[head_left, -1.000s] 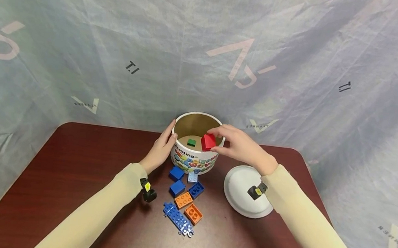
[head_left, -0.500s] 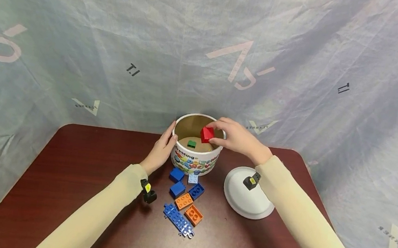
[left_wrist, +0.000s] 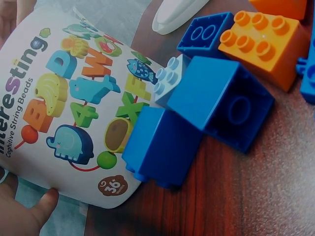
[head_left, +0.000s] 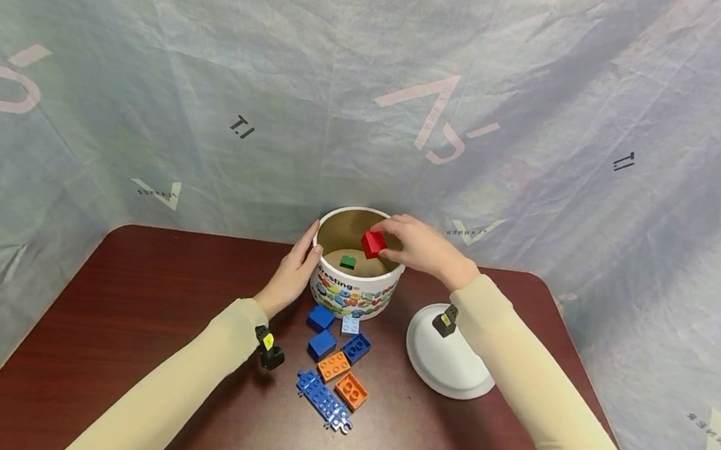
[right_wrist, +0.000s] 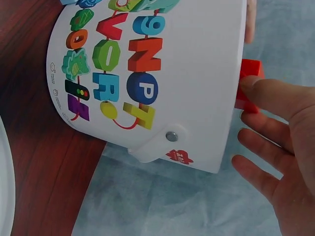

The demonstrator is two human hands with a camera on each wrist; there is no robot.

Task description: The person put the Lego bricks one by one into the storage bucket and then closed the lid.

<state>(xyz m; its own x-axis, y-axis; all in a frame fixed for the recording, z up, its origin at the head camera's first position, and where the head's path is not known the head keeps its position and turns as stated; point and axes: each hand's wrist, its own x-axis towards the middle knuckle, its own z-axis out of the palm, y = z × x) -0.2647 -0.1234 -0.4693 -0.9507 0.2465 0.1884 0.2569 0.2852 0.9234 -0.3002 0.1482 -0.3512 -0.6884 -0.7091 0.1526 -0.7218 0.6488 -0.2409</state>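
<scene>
A white round tub [head_left: 353, 292] printed with colourful letters stands open at the back of the table. My left hand [head_left: 290, 274] rests on its left side, fingers straight along the wall; in the left wrist view the thumb [left_wrist: 43, 206] lies at the tub's side. Over the mouth of the tub, my right hand [head_left: 423, 245] pinches a red toy brick [head_left: 373, 244] between thumb and fingers. The right wrist view shows the red brick [right_wrist: 250, 84] at the rim, partly hidden by the tub. A green brick [head_left: 347, 261] lies on the tub's floor.
In front of the tub lie blue bricks [head_left: 322, 345], a light blue brick [head_left: 350, 325], orange bricks [head_left: 334, 365] and a long blue base piece [head_left: 323, 401]. A white lid [head_left: 445, 357] lies to the right, under the right forearm. A grey cloth [head_left: 321, 102] hangs behind the table.
My right hand has shifted left and slightly up with the red brick, from the tub's right rim to over its opening. The left hand stays on the tub.
</scene>
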